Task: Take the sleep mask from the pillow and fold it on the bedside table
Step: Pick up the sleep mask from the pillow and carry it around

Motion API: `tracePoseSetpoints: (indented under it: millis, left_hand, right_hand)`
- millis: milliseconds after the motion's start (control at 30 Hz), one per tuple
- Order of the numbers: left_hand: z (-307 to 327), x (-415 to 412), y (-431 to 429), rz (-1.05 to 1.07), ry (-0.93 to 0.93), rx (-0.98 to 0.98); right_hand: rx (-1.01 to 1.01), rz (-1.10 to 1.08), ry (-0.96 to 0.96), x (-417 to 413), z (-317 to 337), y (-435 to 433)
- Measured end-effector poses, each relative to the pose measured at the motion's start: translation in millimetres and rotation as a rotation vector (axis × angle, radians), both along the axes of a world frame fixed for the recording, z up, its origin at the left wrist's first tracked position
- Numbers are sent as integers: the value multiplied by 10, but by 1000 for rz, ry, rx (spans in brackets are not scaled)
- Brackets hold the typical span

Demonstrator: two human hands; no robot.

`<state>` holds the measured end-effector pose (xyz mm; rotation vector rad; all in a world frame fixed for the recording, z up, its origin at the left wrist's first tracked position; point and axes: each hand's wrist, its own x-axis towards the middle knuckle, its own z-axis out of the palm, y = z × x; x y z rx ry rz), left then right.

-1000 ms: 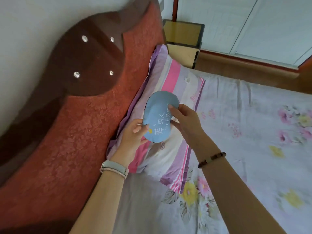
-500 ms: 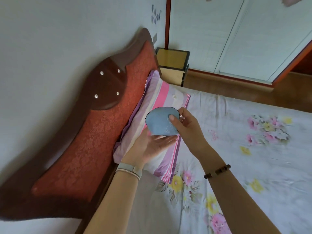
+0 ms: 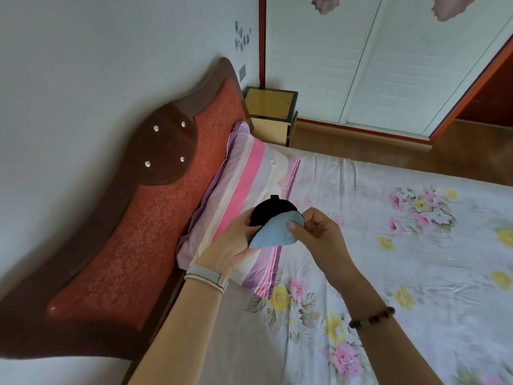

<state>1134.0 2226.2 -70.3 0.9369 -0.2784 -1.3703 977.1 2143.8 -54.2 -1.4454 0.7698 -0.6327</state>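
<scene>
- Mask (image 3: 273, 232): folded, blue face out, black lining showing at the top; held in the air above the pillow's near end, between both hands.
- Left hand (image 3: 236, 243): cupped under the mask's left side, thumb and fingers closed on it; a pale band and a thin bracelet on the wrist.
- Right hand (image 3: 316, 232): thumb pressed on the blue face, other fingers curled behind, pinching the mask's right edge; a bead bracelet on the wrist.
- Pillow (image 3: 249, 190): striped pink, lilac and cream, lying against the headboard.
- Headboard (image 3: 144, 218): dark wood frame with red patterned padding and four shiny studs.
- Bed (image 3: 402, 245): white sheet with pink and yellow flowers.
- Desk (image 3: 270, 102): yellow top, dark edging, beyond the pillow, in the corner by the wall; well apart from the mask.
</scene>
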Motion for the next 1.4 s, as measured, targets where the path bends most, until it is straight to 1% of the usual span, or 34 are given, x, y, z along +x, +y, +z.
tracePoseSetpoints:
  millis: [67,167,367,433,533,700,800,900,1000,1167,1267,1400]
  left_hand:
    - [-12,-23,-29,-7,-66,53]
    - [5,-99,-30,-46,-35,143]
    - [-50,-333,41,-26,-54,14]
    - [-67,-428,42,-9,-118,-31]
    - [-121,-548,33,48,-285,-4]
    - [-185,-641,3,169,-261,58]
    - [-139,-621,-6,123,-309,93]
    - [-89,-585,-8,20,-385,123]
    - [-28,-603,-24,-6,-414,158]
    - [75,-706,-91,62,-372,233]
    - [133,-752,-127,20,-351,226]
    - [171,-798,-146,-57,-374,182]
  right_hand:
    - [26,-79,-1,-11,-6,4]
    - [44,-185,39,-36,-20,5]
    - [48,-351,132,-59,-108,32]
    - [64,-391,143,-77,-152,35]
    - [92,-394,164,-118,-213,20]
    - [106,-371,133,-221,-259,0]
    - [125,-355,156,-316,-246,-88]
    - [129,-259,136,-417,-196,-183]
    - [148,-199,109,-504,-161,-204]
    - [264,-269,17,-641,-122,-132]
    - [300,-345,1,-735,-84,-61]
    - [322,-455,-33,-850,-10,87]
